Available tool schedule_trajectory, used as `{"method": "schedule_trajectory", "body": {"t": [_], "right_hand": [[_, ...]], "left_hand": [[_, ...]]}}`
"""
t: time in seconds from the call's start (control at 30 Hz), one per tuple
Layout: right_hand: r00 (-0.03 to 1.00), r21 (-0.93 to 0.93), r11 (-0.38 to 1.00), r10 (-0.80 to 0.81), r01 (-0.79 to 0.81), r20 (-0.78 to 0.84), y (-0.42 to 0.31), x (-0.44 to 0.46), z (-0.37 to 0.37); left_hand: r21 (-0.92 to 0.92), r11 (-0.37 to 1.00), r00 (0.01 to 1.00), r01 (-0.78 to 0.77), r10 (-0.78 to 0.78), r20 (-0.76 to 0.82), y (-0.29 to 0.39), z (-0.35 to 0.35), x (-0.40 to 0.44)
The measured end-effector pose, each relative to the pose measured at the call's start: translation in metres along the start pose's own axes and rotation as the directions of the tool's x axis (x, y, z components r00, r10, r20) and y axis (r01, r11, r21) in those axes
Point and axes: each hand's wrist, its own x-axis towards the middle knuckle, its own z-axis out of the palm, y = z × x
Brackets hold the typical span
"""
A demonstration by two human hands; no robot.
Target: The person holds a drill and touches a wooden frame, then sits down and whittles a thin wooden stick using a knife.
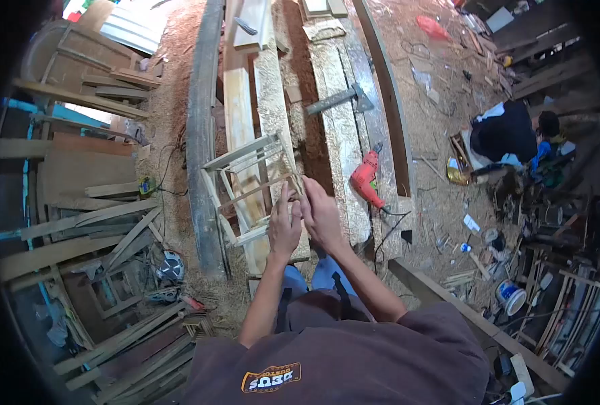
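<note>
A small wooden frame with thin slats lies on the sawdust-covered planks, left of centre. At its right edge my left hand touches the wood, fingers pointing forward and close together. My right hand is beside it, fingers bent against the same edge. The two hands meet at the fingertips, and whatever small piece lies between them is too small to make out. A red power drill rests on the bench to the right, and a try square lies farther forward.
Long planks run forward along the bench, with a dark gap between them. A circular saw and stacked boards are on the left. On the right are a white bucket, a dark cloth heap and a long beam.
</note>
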Motion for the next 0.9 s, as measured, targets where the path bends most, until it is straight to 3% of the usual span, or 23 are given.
{"method": "schedule_trajectory", "body": {"t": [0.03, 0.07, 0.1, 0.17, 0.2, 0.27, 0.3, 0.37, 0.4, 0.43, 0.5, 0.67, 0.7, 0.8, 0.9], "right_hand": [[0.999, 0.079, 0.996, 0.041, -0.043, 0.026, -0.009, -0.004, 0.009], [0.998, -0.029, 0.999, 0.045, -0.043, 0.051, -0.015, -0.01, 0.025], [0.989, 0.045, 0.988, 0.144, -0.145, 0.025, -0.018, -0.013, 0.033], [0.941, 0.198, 0.923, 0.338, -0.331, -0.004, -0.027, -0.014, 0.038], [0.933, 0.098, 0.933, 0.353, -0.346, -0.066, -0.037, -0.013, 0.037], [0.978, 0.13, 0.977, 0.184, -0.17, -0.1, -0.008, -0.013, 0.054], [0.987, 0.167, 0.977, 0.143, -0.129, -0.077, -0.012, -0.013, 0.06], [0.993, 0.13, 0.991, 0.041, -0.027, -0.108, -0.065, -0.025, 0.062], [0.993, 0.102, 0.992, 0.085, -0.077, -0.084, -0.099, -0.031, 0.062], [0.99, 0.06, 0.998, -0.019, 0.028, -0.143, -0.121, -0.038, 0.068], [0.989, 0.078, 0.996, -0.035, 0.046, -0.143, -0.173, -0.055, 0.079], [0.987, 0.24, 0.961, -0.112, 0.137, -0.114, -0.284, -0.101, 0.121], [0.98, 0.146, 0.973, -0.162, 0.178, -0.115, -0.298, -0.107, 0.129], [0.971, 0.14, 0.965, -0.202, 0.22, -0.131, -0.34, -0.127, 0.15], [0.928, 0.19, 0.908, -0.36, 0.372, -0.097, -0.374, -0.141, 0.162]], "left_hand": [[-0.068, 0.998, 1.0, 0.015, -0.016, -0.021, -0.002, -0.007, 0.0], [0.106, 0.987, 0.986, -0.124, 0.134, -0.097, -0.005, -0.03, -0.002], [0.317, 0.945, 0.966, -0.087, 0.158, -0.204, -0.004, -0.047, -0.005], [0.658, 0.749, 0.884, 0.073, 0.257, -0.391, 0.001, -0.083, -0.013], [0.645, 0.731, 0.871, 0.224, 0.146, -0.469, 0.0, -0.099, -0.018], [0.186, 0.947, 0.911, 0.263, -0.18, -0.371, -0.09, -0.109, -0.026], [-0.044, 0.959, 0.921, 0.28, -0.281, -0.27, -0.112, -0.121, -0.029], [-0.446, 0.819, 0.903, 0.36, -0.427, -0.055, -0.143, -0.148, -0.041], [-0.606, 0.693, 0.892, 0.39, -0.448, 0.062, -0.153, -0.161, -0.05], [-0.677, 0.697, 0.939, 0.237, -0.343, -0.024, -0.146, -0.179, -0.064], [-0.751, 0.613, 0.9, 0.244, -0.432, -0.06, -0.1, -0.24, -0.093], [-0.875, 0.478, 0.943, 0.077, -0.319, -0.091, -0.115, -0.347, -0.147], [-0.853, 0.521, 0.952, 0.039, -0.279, -0.127, -0.113, -0.373, -0.158], [-0.775, 0.629, 0.954, -0.064, -0.189, -0.232, -0.109, -0.441, -0.179], [-0.898, 0.431, 0.854, -0.091, -0.43, -0.293, -0.081, -0.496, -0.187]]}}
